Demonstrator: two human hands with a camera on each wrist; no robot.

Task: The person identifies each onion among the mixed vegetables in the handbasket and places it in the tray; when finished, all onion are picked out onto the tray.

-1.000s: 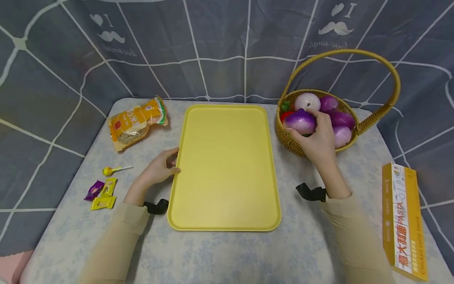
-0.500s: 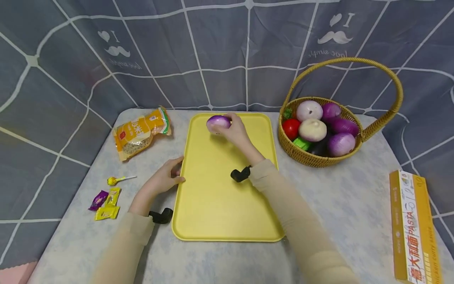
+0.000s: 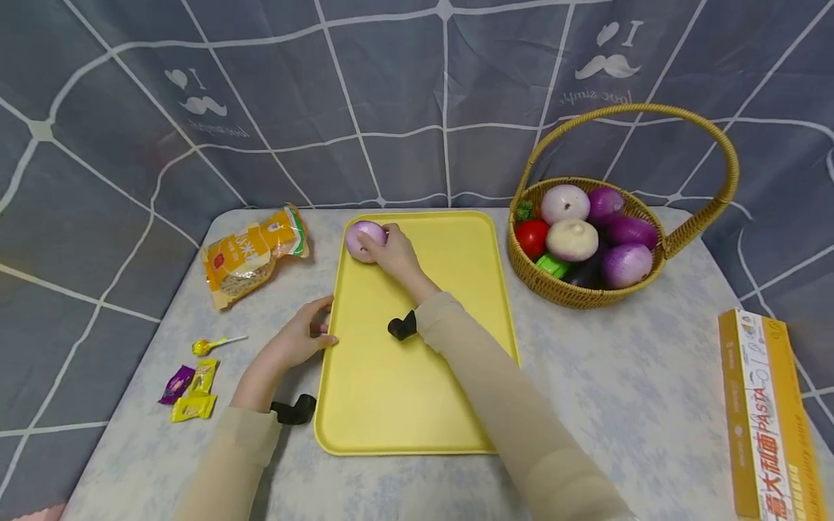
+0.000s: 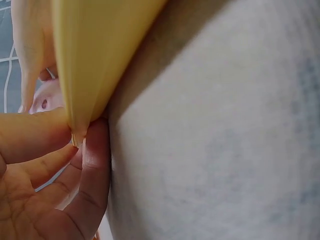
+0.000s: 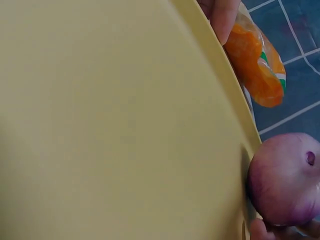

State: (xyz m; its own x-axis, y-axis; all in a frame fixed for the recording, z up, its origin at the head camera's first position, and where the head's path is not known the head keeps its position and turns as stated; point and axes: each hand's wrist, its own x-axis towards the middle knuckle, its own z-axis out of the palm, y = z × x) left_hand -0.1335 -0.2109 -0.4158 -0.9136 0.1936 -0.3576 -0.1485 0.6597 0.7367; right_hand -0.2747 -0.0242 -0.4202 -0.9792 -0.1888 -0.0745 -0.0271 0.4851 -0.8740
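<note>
A purple onion is at the far left corner of the yellow tray. My right hand grips it from the right, thumb and fingers around its side. In the right wrist view the onion sits right at the tray's surface, with a shadow beside it and fingertips at its lower edge. On the tray's left side, my left hand pinches the rim. The left wrist view shows the thumb on one face of the rim and the fingers under the other.
A wicker basket with a tall handle, at the back right, holds onions, a tomato and other vegetables. A pasta box lies front right. On the left are an orange grain bag, a lollipop and several wrapped candies.
My right hand has carried the purple onion from the basket across to the tray's far left corner. A white bulb now shows where it was. My left hand stays on the tray's rim.
</note>
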